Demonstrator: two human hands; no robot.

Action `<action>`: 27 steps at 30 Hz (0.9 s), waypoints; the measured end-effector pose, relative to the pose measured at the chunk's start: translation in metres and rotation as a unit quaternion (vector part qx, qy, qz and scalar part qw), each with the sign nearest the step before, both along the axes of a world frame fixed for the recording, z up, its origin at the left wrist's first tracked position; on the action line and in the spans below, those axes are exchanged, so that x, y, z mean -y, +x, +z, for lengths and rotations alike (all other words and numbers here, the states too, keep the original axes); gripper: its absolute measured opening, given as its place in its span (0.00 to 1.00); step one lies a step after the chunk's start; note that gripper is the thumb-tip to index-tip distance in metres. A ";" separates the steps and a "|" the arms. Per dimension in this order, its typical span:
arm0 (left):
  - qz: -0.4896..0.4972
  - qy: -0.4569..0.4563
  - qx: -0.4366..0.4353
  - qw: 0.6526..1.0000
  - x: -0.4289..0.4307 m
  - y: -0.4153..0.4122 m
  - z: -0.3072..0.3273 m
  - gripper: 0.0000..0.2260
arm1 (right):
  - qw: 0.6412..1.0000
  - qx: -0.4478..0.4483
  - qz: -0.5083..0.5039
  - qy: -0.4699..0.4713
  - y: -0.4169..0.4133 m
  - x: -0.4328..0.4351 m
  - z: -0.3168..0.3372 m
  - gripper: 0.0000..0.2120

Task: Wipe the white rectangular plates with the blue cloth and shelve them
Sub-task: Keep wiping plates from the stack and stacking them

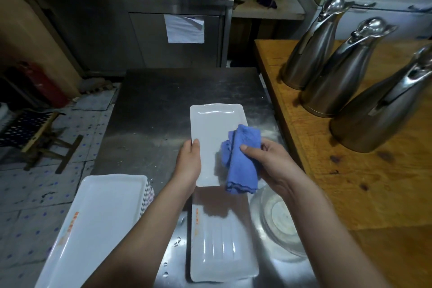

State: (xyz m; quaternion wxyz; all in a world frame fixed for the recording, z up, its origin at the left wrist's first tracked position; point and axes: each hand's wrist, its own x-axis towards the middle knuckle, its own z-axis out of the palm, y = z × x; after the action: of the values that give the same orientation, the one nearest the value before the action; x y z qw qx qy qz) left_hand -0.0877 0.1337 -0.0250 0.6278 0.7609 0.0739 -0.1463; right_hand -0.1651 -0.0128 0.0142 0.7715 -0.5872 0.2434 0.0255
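Steel table [163, 100] beside a wooden counter [350, 194]: left hand [189, 159] grips a white plate [210, 119], right hand [268, 159] clutches the blue cloth [243, 161].

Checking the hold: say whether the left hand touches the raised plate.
Touching. Head view: the left hand has its thumb over the left rim of the plate, gripping it.

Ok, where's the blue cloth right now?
In the head view, the blue cloth is right of centre, gripped by the right hand and lying on the white plate that the left hand holds over the steel table.
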 end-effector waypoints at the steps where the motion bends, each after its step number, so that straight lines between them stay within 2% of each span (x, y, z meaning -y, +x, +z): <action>1: -0.003 -0.012 -0.004 1.000 -0.001 -0.006 0.002 0.11 | 1.000 0.010 0.017 -0.011 0.000 -0.008 0.004 0.06; 4: -0.007 -0.068 -0.040 0.997 -0.001 -0.023 0.008 0.09 | 0.989 0.045 0.037 -0.139 0.000 -0.034 0.009 0.10; 6: -0.003 -0.102 -0.044 0.994 -0.002 -0.033 0.011 0.10 | 0.959 0.066 0.049 -0.273 -0.002 -0.046 0.009 0.12; 7: 0.001 -0.121 -0.045 0.992 -0.003 -0.037 0.013 0.10 | 0.934 0.070 0.057 -0.347 -0.004 -0.050 0.009 0.14; 9: 0.009 -0.152 -0.046 0.987 -0.005 -0.045 0.019 0.10 | 0.856 0.073 0.073 -0.506 -0.009 -0.054 0.007 0.22; 11: 0.011 -0.157 -0.045 0.987 -0.007 -0.050 0.024 0.10 | 0.786 0.063 0.072 -0.611 -0.014 -0.056 0.009 0.31; 13: 0.016 -0.154 -0.041 0.987 -0.009 -0.052 0.030 0.10 | 0.747 0.054 0.071 -0.659 -0.020 -0.057 0.012 0.32; 15: 0.023 -0.162 -0.036 0.986 -0.012 -0.053 0.037 0.09 | 0.708 0.057 0.135 -0.690 -0.025 -0.061 0.015 0.28; 16: 0.022 -0.165 -0.034 0.985 -0.013 -0.054 0.040 0.09 | 0.700 0.063 0.180 -0.688 -0.028 -0.064 0.015 0.26; 18: 0.012 -0.172 -0.033 0.984 -0.012 -0.059 0.046 0.10 | 0.708 0.072 0.252 -0.656 -0.032 -0.071 0.015 0.26; 20: 0.012 -0.195 -0.040 0.980 -0.009 -0.065 0.049 0.11 | 0.699 0.083 0.280 -0.652 -0.030 -0.072 0.015 0.26; 24: -0.009 -0.165 -0.027 0.986 -0.011 -0.071 0.054 0.11 | 0.649 0.042 0.242 -0.720 -0.011 -0.052 0.019 0.25; 27: -0.003 -0.138 -0.046 0.989 -0.020 -0.070 0.059 0.11 | 0.647 -0.020 0.191 -0.737 -0.011 -0.035 0.021 0.26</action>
State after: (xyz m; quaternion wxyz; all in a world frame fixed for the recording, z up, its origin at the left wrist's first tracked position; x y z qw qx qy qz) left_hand -0.1577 0.1532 0.0345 0.7224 0.6596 0.0793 -0.1917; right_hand -0.1761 0.0222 0.0357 0.0567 -0.9952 0.0797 -0.0036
